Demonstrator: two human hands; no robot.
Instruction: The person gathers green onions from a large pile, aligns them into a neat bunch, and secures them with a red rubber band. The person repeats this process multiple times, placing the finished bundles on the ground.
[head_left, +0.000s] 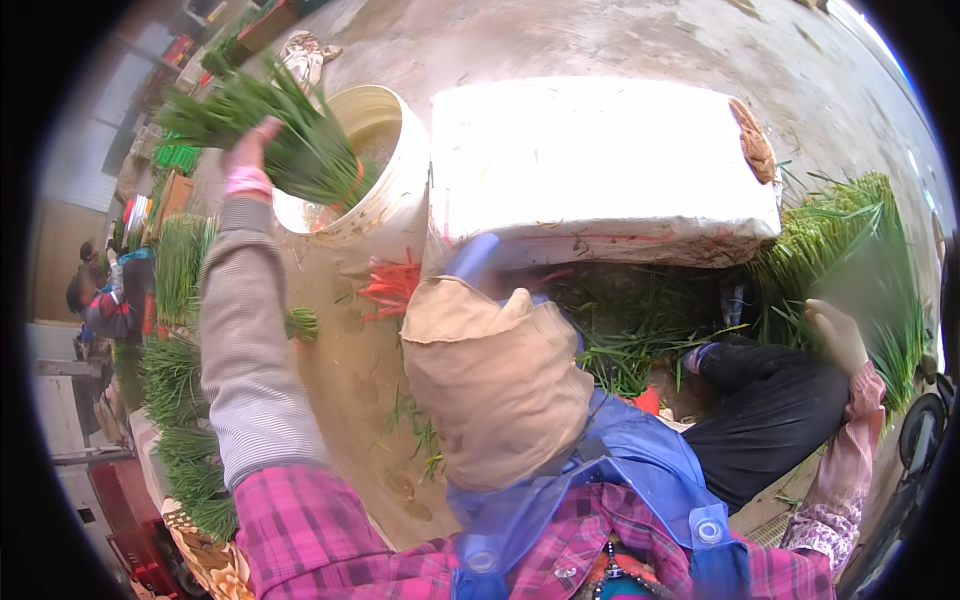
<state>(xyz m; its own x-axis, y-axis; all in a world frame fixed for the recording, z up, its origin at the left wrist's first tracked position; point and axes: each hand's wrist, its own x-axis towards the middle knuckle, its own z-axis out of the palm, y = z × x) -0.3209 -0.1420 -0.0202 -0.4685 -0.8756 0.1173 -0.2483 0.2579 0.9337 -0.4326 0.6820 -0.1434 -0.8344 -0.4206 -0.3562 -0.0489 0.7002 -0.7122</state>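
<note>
My left hand (251, 154), reaching far forward, grips a bunch of long green leaves (315, 161), probably chives. A red band circles the bunch near its cut end. That end is tilted down into the mouth of a white plastic bucket (409, 161) with liquid in it. On the right, my right hand (836, 334), which looks gloved, is beside a big heap of loose chives (817, 232). Blur there hides whether its fingers hold any leaves.
A block covered in white sheeting (600, 165) stands before me, a brown cloth (752, 142) on its corner. Red strips (391, 285) lie by the bucket. Several bundles of greens (176, 375) line the left side. Another person (109, 311) is at far left. A wheel (921, 433) stands at right.
</note>
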